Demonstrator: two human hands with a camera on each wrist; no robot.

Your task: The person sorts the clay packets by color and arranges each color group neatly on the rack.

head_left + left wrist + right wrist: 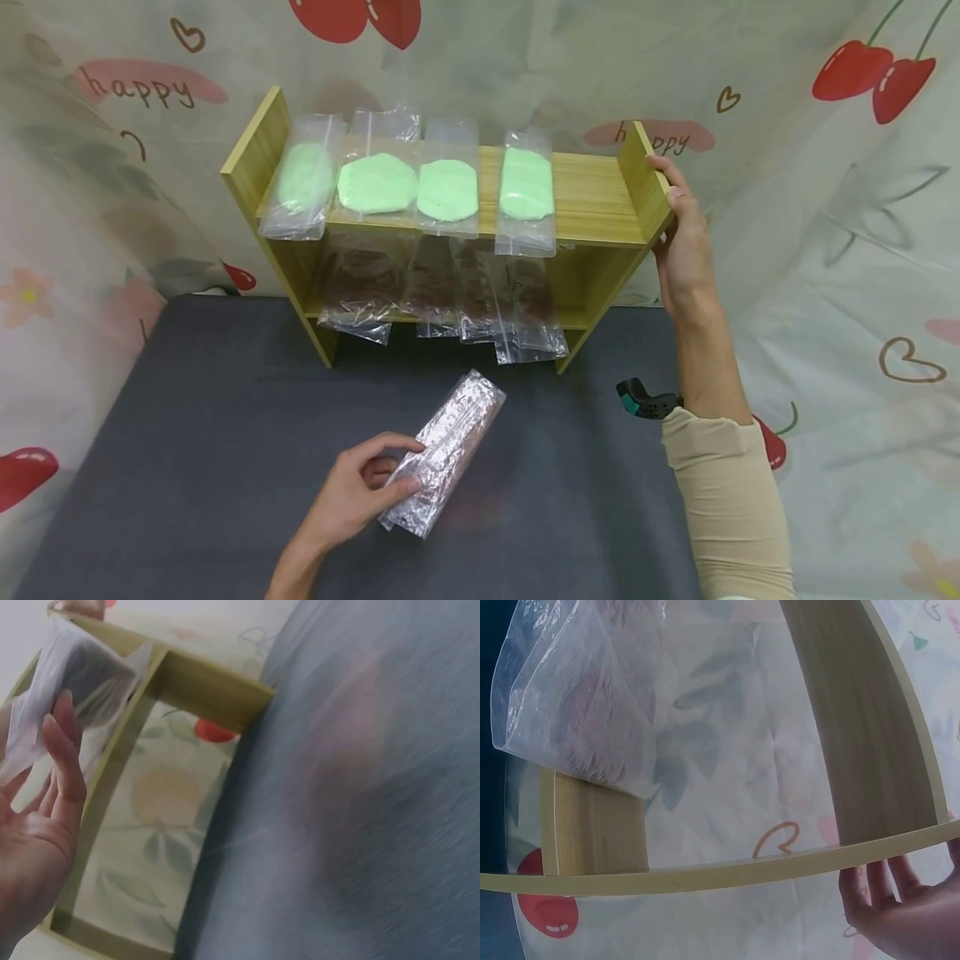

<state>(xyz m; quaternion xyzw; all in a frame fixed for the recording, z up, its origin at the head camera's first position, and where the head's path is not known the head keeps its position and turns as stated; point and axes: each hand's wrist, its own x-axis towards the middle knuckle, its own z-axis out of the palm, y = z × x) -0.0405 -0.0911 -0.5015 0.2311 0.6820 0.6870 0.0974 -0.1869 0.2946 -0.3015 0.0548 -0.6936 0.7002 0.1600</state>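
Observation:
My left hand (348, 498) pinches a flat, shiny clear plastic bag (453, 446) between thumb and fingers, over the dark table in front of a small wooden shelf (592, 196). In the left wrist view something dark shows inside the held bag (94, 679). My right hand (684, 250) grips the top of the shelf's right side panel (647, 179), and its fingers (881, 881) show at that panel in the right wrist view. Bags with light green contents (375, 183) lie along the upper board, their ends hanging over the front edge.
On the lower board lie several clear bags (431, 279) with brownish contents, jutting out past the front. A dark grey cloth (225, 467) covers the table. Behind the shelf hangs a cherry-printed curtain (510, 75). A black strap device (648, 400) is on my right forearm.

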